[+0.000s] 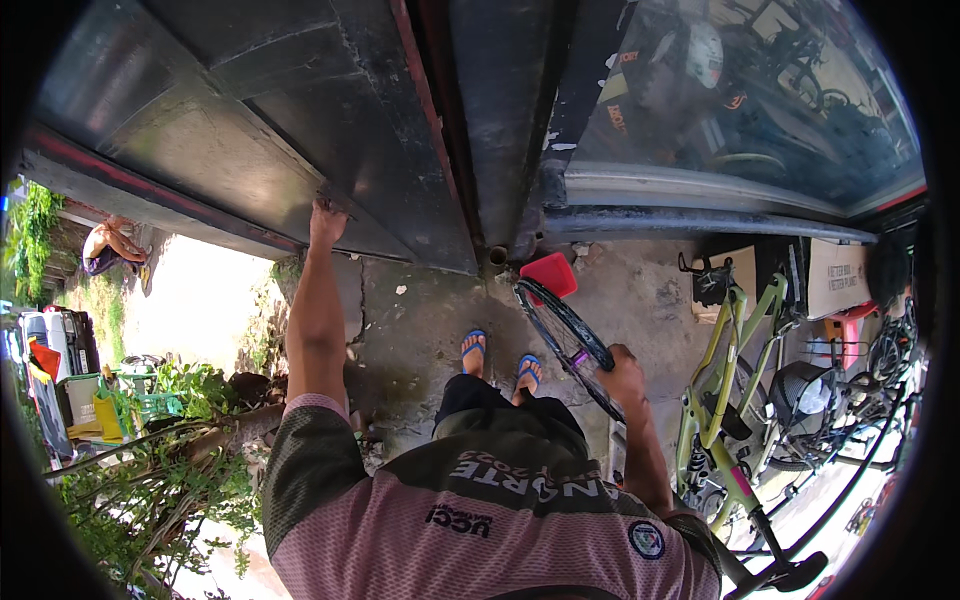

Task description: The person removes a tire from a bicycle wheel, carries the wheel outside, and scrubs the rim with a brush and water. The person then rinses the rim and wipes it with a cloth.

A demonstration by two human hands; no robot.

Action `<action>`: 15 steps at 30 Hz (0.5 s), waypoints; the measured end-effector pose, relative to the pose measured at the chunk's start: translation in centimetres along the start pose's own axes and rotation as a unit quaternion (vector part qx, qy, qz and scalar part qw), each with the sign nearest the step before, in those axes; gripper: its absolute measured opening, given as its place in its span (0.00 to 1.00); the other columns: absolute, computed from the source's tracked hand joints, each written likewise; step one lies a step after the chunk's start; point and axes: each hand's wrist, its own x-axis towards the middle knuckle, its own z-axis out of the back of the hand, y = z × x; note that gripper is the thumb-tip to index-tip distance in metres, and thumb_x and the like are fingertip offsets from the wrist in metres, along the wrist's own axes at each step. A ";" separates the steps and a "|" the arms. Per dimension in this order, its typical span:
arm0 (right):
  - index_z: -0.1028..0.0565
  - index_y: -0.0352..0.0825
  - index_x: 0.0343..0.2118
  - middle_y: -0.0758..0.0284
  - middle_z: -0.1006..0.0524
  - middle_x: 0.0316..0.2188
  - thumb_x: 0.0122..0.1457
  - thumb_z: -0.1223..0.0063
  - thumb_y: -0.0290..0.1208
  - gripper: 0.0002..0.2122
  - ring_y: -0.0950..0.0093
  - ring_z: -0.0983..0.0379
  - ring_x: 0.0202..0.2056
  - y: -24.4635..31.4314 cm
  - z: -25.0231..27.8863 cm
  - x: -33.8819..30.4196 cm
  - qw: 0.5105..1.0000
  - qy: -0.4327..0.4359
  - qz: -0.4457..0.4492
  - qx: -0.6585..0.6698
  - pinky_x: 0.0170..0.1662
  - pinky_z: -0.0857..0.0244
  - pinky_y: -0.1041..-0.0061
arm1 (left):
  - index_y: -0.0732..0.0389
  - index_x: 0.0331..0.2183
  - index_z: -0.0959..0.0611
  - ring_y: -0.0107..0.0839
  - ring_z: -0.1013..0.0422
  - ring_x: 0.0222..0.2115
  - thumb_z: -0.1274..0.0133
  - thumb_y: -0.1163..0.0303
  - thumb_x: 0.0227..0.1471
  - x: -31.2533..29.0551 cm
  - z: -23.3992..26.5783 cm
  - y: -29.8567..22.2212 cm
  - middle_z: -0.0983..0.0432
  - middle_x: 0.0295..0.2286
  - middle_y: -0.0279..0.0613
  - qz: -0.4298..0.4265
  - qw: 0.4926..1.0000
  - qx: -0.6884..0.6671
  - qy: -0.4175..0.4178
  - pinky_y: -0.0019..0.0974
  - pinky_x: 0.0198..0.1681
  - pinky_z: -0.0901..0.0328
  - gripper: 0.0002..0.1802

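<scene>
My left arm reaches forward to a dark metal door [390, 120]. My left hand [328, 222] is closed against the door beside its raised bar, and what the fingers grip there is too small to make out. At my right side, my right hand [624, 378] is closed round the rim of a bicycle wheel [548, 318] with a black tyre and a purple hub. The wheel stands tilted, its far end beside a red plastic basin [550, 275] on the concrete ground.
A yellow-green bicycle frame [735, 375] stands to the right, near cardboard boxes [838, 280] and more bicycles. Behind the door, a glass window [740, 110] spans the far right. Plants [200, 390] grow at left. Another person [113, 245] squats at the far left.
</scene>
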 end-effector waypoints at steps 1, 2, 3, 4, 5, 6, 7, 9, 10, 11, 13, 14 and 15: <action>0.23 0.34 0.38 0.53 0.20 0.40 0.50 0.33 0.34 0.14 0.47 0.22 0.43 -0.3 -0.3 0.4 1.000 0.002 0.015 0.003 0.45 0.27 0.51 | 0.67 0.64 0.32 0.51 0.33 0.64 0.41 0.61 0.57 -1.5 1.0 0.4 0.30 0.63 0.58 0.007 1.000 0.002 0.003 0.42 0.63 0.34 0.39; 0.23 0.34 0.38 0.52 0.20 0.39 0.49 0.33 0.34 0.15 0.47 0.22 0.43 -0.5 -0.5 1.0 1.000 0.000 0.027 0.005 0.45 0.27 0.51 | 0.68 0.65 0.34 0.52 0.32 0.63 0.40 0.62 0.56 -3.0 1.6 0.7 0.30 0.63 0.59 0.014 1.000 0.002 0.007 0.43 0.63 0.34 0.40; 0.23 0.33 0.38 0.52 0.20 0.38 0.48 0.33 0.33 0.15 0.46 0.22 0.42 -0.8 -0.5 1.5 0.999 0.000 0.036 0.004 0.44 0.27 0.51 | 0.68 0.66 0.36 0.53 0.32 0.62 0.40 0.63 0.56 -4.5 1.8 1.1 0.30 0.63 0.60 0.022 1.000 0.001 0.015 0.43 0.63 0.34 0.42; 0.23 0.33 0.38 0.51 0.20 0.37 0.47 0.33 0.32 0.16 0.46 0.22 0.41 -1.1 -0.2 2.1 0.999 -0.002 0.051 0.003 0.44 0.27 0.51 | 0.68 0.66 0.35 0.54 0.31 0.61 0.39 0.63 0.55 -5.8 1.9 2.5 0.29 0.62 0.61 0.027 1.000 0.007 -0.007 0.44 0.62 0.34 0.42; 0.23 0.34 0.38 0.52 0.20 0.38 0.48 0.32 0.33 0.16 0.47 0.22 0.42 -1.3 0.1 2.4 0.998 0.008 0.058 -0.001 0.45 0.27 0.51 | 0.67 0.65 0.35 0.56 0.30 0.60 0.39 0.63 0.55 -7.0 2.0 3.9 0.29 0.61 0.62 0.032 0.999 0.012 -0.027 0.45 0.61 0.33 0.42; 0.22 0.35 0.39 0.53 0.20 0.39 0.50 0.31 0.35 0.16 0.48 0.21 0.43 -1.2 0.4 2.9 0.997 0.019 0.069 -0.003 0.45 0.27 0.52 | 0.66 0.65 0.34 0.58 0.29 0.58 0.39 0.63 0.54 -7.9 2.5 5.9 0.28 0.60 0.62 0.038 0.998 0.018 -0.051 0.46 0.61 0.33 0.42; 0.22 0.35 0.40 0.55 0.19 0.40 0.51 0.30 0.36 0.16 0.49 0.21 0.44 -0.8 0.5 3.7 0.995 0.031 0.094 0.004 0.46 0.26 0.52 | 0.64 0.65 0.34 0.60 0.29 0.57 0.39 0.64 0.54 -9.1 4.8 8.6 0.28 0.60 0.64 -0.025 0.996 0.053 -0.066 0.47 0.60 0.32 0.41; 0.22 0.35 0.41 0.55 0.19 0.41 0.50 0.30 0.35 0.17 0.49 0.21 0.44 -0.3 0.5 4.8 0.993 0.038 0.113 0.017 0.46 0.26 0.52 | 0.62 0.66 0.34 0.63 0.28 0.56 0.39 0.65 0.54 -11.5 7.0 12.7 0.29 0.59 0.68 -0.151 0.979 0.118 -0.076 0.49 0.59 0.31 0.40; 0.22 0.35 0.41 0.54 0.19 0.41 0.50 0.30 0.34 0.17 0.49 0.21 0.44 -0.5 0.7 5.1 0.993 0.043 0.112 0.013 0.46 0.26 0.52 | 0.61 0.66 0.34 0.62 0.28 0.55 0.39 0.65 0.55 -13.2 6.3 13.7 0.28 0.58 0.67 -0.145 0.977 0.139 -0.076 0.49 0.59 0.31 0.40; 0.21 0.35 0.42 0.54 0.19 0.41 0.50 0.30 0.34 0.17 0.49 0.21 0.44 -0.6 0.8 5.5 0.992 0.046 0.119 0.013 0.46 0.26 0.52 | 0.60 0.66 0.33 0.61 0.28 0.55 0.39 0.65 0.55 -15.5 5.6 14.8 0.27 0.58 0.65 -0.134 0.975 0.161 -0.075 0.49 0.58 0.31 0.40; 0.21 0.35 0.42 0.54 0.19 0.41 0.50 0.30 0.34 0.17 0.49 0.21 0.45 -1.1 0.9 6.3 0.991 0.055 0.123 0.008 0.47 0.26 0.52 | 0.58 0.65 0.33 0.58 0.27 0.55 0.39 0.65 0.56 -21.1 2.8 17.1 0.26 0.57 0.63 -0.093 0.977 0.179 -0.064 0.49 0.57 0.31 0.39; 0.21 0.35 0.42 0.54 0.19 0.42 0.50 0.30 0.34 0.17 0.48 0.21 0.45 -1.2 0.9 6.7 0.991 0.059 0.123 0.011 0.47 0.26 0.53 | 0.57 0.65 0.33 0.57 0.27 0.55 0.40 0.65 0.56 -24.4 1.9 18.0 0.26 0.56 0.62 -0.077 0.977 0.191 -0.059 0.49 0.57 0.30 0.38; 0.21 0.35 0.42 0.54 0.19 0.42 0.50 0.30 0.34 0.17 0.48 0.21 0.45 -1.0 0.7 7.1 0.990 0.064 0.124 0.016 0.47 0.26 0.53 | 0.56 0.65 0.33 0.56 0.27 0.54 0.40 0.65 0.56 -27.8 1.0 18.7 0.25 0.56 0.61 -0.066 0.975 0.205 -0.057 0.49 0.56 0.30 0.38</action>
